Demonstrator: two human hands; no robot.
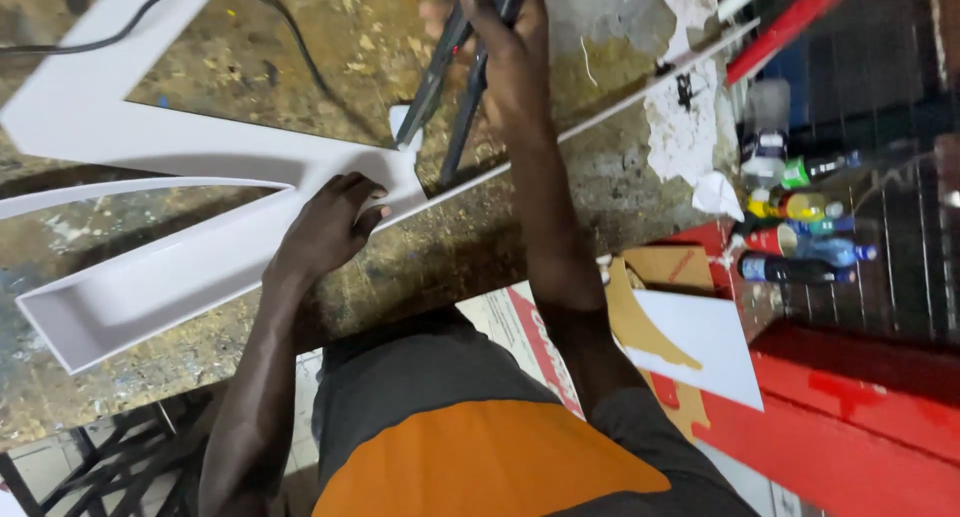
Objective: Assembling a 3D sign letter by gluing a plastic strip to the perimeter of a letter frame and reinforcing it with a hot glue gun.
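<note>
**Steadily now: clamp the joint, keep the letter still**

Broadly, the biggest thing under the hands is the scarred, paint-flecked workbench (250, 57), and on it lies the large white channel letter (110, 127), a flat face with thin upright side walls. Its arms run away to the far side of the left hand (335, 222), and its open trough stretches out below and beside that wrist. A long white strip (640, 92) runs on from the letter's corner, passing under the right forearm.

The left hand lies palm down on the letter near its inner corner, fingers curled and pressing rather than gripping anything. Holding there looks sound to me: it sits just beside the working point, so the thin wall is less likely to spring away.

The right hand (505, 27) is closed around the handles of a dark two-armed hot tongs (440, 87), a hair-straightener sort of tool with red marks on it. Its tip reaches back towards the left hand and meets a small white tab (405, 127) at the letter's edge. Whether the blades are fully closed on the tab I cannot tell.

In my judgement, good work means squeezing evenly, keeping the tool square to the wall, and keeping the left fingertips clear of the tip. The black cord (250, 2) trails beyond the letter, well apart from both hands; it should stay slack.
</note>
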